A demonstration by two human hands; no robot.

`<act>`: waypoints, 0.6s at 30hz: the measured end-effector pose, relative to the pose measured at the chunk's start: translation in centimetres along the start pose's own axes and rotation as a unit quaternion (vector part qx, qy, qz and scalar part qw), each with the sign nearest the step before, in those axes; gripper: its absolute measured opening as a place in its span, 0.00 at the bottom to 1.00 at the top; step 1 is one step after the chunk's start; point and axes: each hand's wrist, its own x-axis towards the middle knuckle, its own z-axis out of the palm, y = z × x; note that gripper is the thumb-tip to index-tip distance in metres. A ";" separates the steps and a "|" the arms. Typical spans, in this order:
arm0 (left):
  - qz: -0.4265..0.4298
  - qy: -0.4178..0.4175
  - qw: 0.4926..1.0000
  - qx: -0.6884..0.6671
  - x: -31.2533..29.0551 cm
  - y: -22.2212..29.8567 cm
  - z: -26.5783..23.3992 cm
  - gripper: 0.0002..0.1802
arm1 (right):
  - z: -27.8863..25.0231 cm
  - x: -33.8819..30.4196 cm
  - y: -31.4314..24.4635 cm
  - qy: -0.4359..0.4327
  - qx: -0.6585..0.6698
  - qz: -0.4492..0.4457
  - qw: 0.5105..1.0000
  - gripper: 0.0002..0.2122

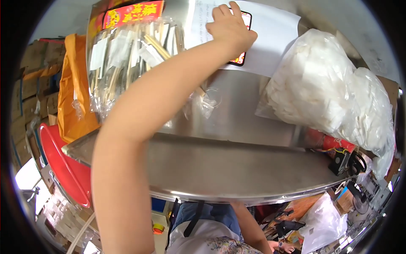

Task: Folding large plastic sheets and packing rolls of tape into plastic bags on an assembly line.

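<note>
My left arm reaches across the steel table, and my left hand (230,25) is over a smartphone (239,58) with a bright red and yellow screen. Its fingers are bent but apart, with the thumb at the phone's right edge. Beneath the phone lie white paper sheets (270,29), one bearing handwriting. Left of them is a clear plastic bag of wrapped wooden chopsticks (127,59), partly covered by my arm. A red and yellow packet (133,13) sits at its far side. My right forearm (249,226) ends at the table's near edge, which hides the hand.
Large clear bags of white items (313,80) fill the table's right side. Near its right corner are a red roll-like object (327,140) and a black device with wires (339,163). An orange bag (74,93) and a red stool or basin (63,165) stand left. Another person's hand (287,247) shows lower right.
</note>
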 end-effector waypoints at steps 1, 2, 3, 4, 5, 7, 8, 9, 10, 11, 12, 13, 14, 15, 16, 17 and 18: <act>-0.001 0.048 0.998 0.032 0.2 0.1 0.2 0.38 | -0.3 0.5 -0.3 0.007 0.003 -0.016 1.000 0.15; -0.019 -0.024 1.000 0.006 0.9 0.5 0.2 0.46 | -0.8 0.4 -0.4 0.014 0.007 -0.033 0.999 0.15; -0.029 -0.014 0.999 0.013 1.0 0.8 0.2 0.46 | -1.3 1.2 -0.7 0.019 0.011 -0.051 0.998 0.15; -0.047 -0.030 0.998 0.000 1.1 1.3 0.0 0.46 | -1.8 1.9 -1.4 0.027 0.014 -0.068 0.997 0.15; -0.066 -0.045 0.997 -0.012 1.1 1.0 -0.3 0.47 | -2.4 2.7 -2.1 0.030 0.016 -0.082 0.996 0.15; -0.066 -0.050 0.996 -0.019 -0.3 0.1 -2.1 0.49 | -4.1 3.8 -3.4 -0.091 -0.054 0.055 0.993 0.14; -0.057 -0.065 0.996 -0.030 -1.5 -0.2 -3.1 0.51 | -3.1 3.7 -2.2 -0.139 -0.018 0.121 0.983 0.14; 0.009 -0.054 0.996 0.067 -3.3 -0.9 -3.9 0.54 | -3.2 3.6 -2.1 -0.131 -0.019 0.111 0.985 0.14; 0.048 -0.047 0.974 0.217 -5.0 -2.6 -4.3 0.54 | -3.3 3.7 -2.3 -0.126 -0.021 0.106 0.986 0.13; 0.077 -0.134 0.966 0.207 -6.8 -3.6 -5.9 0.49 | -3.4 3.6 -2.4 -0.115 -0.022 0.110 0.987 0.13; 0.103 -0.218 0.951 0.195 -8.4 -4.6 -7.6 0.45 | -3.3 3.6 -2.4 -0.107 -0.022 0.093 0.990 0.13; 0.130 -0.254 0.929 0.236 -9.6 -6.0 -8.3 0.40 | -3.2 3.7 -2.2 -0.107 -0.039 0.083 0.990 0.12; 0.152 -0.290 0.904 0.275 -10.9 -7.8 -8.3 0.36 | -3.1 3.8 -2.0 -0.107 -0.057 0.071 0.990 0.10; 0.233 -0.156 0.918 0.279 -12.4 -9.1 -8.4 0.31 | -2.5 4.1 -0.5 -0.102 -0.061 0.045 0.992 0.10; 0.315 -0.020 0.906 0.281 -14.0 -9.5 -9.1 0.26 | -1.5 4.5 1.9 -0.126 -0.003 0.024 0.992 0.10; 0.300 0.110 0.922 0.217 -16.1 -8.0 -10.3 0.21 | -1.4 5.0 3.4 -0.153 0.052 0.004 0.987 0.10; 0.285 0.168 0.942 0.057 -18.9 -6.3 -12.5 0.17 | -2.6 5.5 3.9 -0.180 0.108 0.007 0.978 0.11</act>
